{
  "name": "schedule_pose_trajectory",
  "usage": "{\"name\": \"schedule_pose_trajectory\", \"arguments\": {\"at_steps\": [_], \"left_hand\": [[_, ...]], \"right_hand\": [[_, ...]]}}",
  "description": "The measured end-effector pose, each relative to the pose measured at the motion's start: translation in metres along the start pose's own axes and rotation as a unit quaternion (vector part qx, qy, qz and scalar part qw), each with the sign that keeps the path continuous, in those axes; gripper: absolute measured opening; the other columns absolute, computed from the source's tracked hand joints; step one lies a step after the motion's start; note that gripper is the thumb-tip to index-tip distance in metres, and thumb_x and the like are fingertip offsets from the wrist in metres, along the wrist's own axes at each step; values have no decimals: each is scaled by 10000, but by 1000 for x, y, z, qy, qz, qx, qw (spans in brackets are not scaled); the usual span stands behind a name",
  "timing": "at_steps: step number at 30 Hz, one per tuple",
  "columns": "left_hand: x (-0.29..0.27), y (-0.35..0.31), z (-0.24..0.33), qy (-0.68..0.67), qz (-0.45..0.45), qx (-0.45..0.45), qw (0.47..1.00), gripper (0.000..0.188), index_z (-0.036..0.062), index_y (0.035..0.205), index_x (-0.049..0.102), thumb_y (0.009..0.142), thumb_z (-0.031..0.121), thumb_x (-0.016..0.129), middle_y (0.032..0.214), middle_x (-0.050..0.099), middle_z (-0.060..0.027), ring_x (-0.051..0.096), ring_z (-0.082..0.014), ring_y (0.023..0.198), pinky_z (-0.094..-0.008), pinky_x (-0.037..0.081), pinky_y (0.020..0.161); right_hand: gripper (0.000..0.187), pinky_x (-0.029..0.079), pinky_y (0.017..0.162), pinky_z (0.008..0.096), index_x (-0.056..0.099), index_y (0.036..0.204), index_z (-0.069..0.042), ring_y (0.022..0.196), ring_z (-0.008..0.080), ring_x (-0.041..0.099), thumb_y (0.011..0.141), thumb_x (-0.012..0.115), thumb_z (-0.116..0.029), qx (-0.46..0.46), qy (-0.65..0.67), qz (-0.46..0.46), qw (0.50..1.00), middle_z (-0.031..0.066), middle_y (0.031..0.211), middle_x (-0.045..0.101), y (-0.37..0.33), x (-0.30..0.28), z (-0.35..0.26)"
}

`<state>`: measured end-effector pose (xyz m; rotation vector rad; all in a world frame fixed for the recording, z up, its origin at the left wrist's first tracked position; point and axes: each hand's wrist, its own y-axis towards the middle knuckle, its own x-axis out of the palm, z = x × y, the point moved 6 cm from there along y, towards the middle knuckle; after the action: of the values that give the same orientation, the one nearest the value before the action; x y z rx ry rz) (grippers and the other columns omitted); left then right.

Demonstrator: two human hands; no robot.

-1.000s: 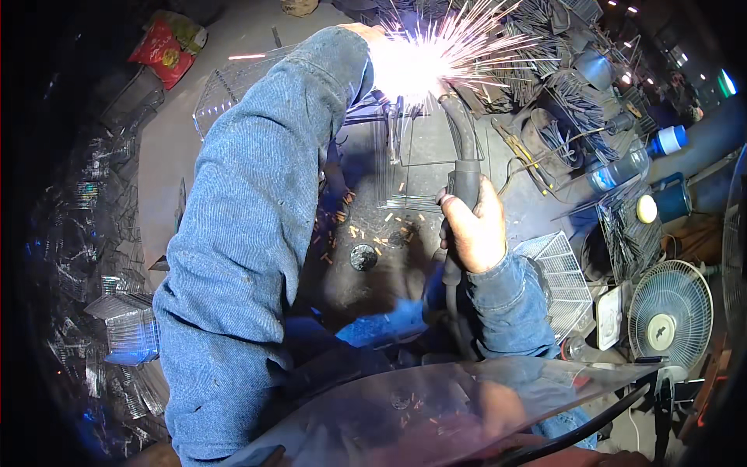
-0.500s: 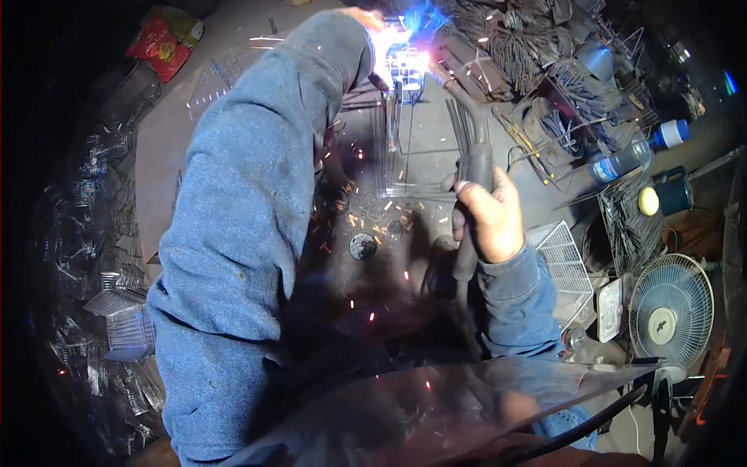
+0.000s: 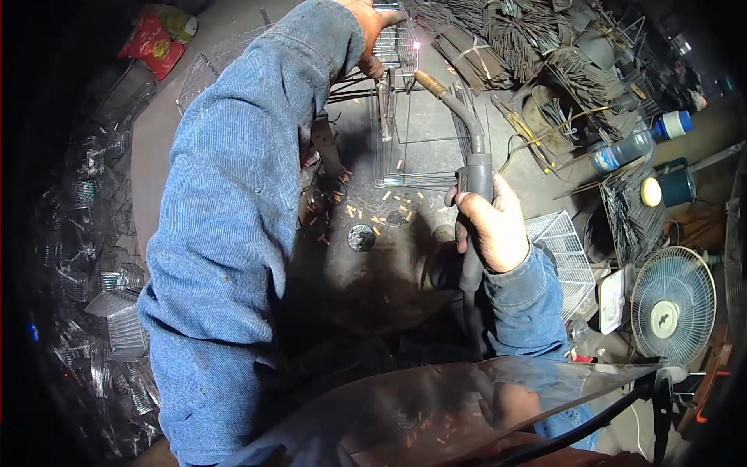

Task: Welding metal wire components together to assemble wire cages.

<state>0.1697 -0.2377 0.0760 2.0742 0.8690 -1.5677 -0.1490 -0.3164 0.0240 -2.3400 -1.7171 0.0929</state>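
My left hand (image 3: 369, 29) reaches to the far edge of the work surface, its fingers and thumb closed on a small wire basket (image 3: 402, 56). A spot on the basket's right side glows pinkish white. In my right hand (image 3: 498, 226) is a welding torch (image 3: 477, 173), held by its dark handle. Its bent neck runs up and leftward, and the brass-coloured nozzle (image 3: 429, 83) stops just short of the basket, below the glowing spot. Beneath the basket, thin metal rods and a wire frame (image 3: 405, 180) lie on the grey work surface (image 3: 443, 128).
Short orange-brown bits and a round metal disc (image 3: 361, 237) lie nearer me. Bundled wire rods (image 3: 529, 35) crowd the far right. A plastic bottle (image 3: 622, 152), a white wire rack (image 3: 562, 249) and a fan (image 3: 672, 303) stand right. Wire baskets (image 3: 127, 335) pile up left. A transparent visor (image 3: 436, 412) crosses below.
The bright blue-white arc and flying sparks have gone, leaving one small glowing spot. The torch nozzle has shifted slightly down and left, away from the basket. My left hand still holds the basket.
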Motion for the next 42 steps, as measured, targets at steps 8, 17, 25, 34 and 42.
{"name": "schedule_pose_trajectory", "arguments": {"at_steps": [8,17,25,34,42], "left_hand": [[-12,0,11,15,1,-1,1000,956,326,1386,304,581,436,806,1261,474,-175,539,-364,1096,-441,466,885],[-41,-42,39,23,14,-5,1000,917,317,1388,300,619,401,793,1265,471,-181,542,-354,1097,-439,468,876],[-35,-66,32,5,68,-55,996,817,278,1380,315,688,409,729,1243,499,-150,566,-322,1060,-429,482,847],[16,-172,8,-8,299,-106,948,832,155,1405,276,717,386,684,1405,331,-138,286,-329,1318,-552,243,1044],[-118,-143,-93,133,209,-158,956,179,135,943,609,801,204,525,903,644,-60,631,-249,891,-391,529,723]], "right_hand": [[300,415,396,257,434,1066,17,455,130,490,820,530,-125,-8,-1,1,1000,97,852,563,0,-4,1],[271,402,390,260,438,1051,15,445,131,483,824,518,-108,-4,-11,-2,1000,89,824,556,1,-6,3],[223,410,368,246,481,973,0,442,115,481,808,558,-128,10,67,-24,997,77,753,570,19,-19,-2],[182,411,345,257,494,919,-29,417,126,479,793,544,-151,68,95,-47,992,58,702,541,29,-18,58],[197,397,341,262,527,922,-23,427,138,471,777,545,-155,52,70,-149,985,58,728,535,30,22,58]]}}
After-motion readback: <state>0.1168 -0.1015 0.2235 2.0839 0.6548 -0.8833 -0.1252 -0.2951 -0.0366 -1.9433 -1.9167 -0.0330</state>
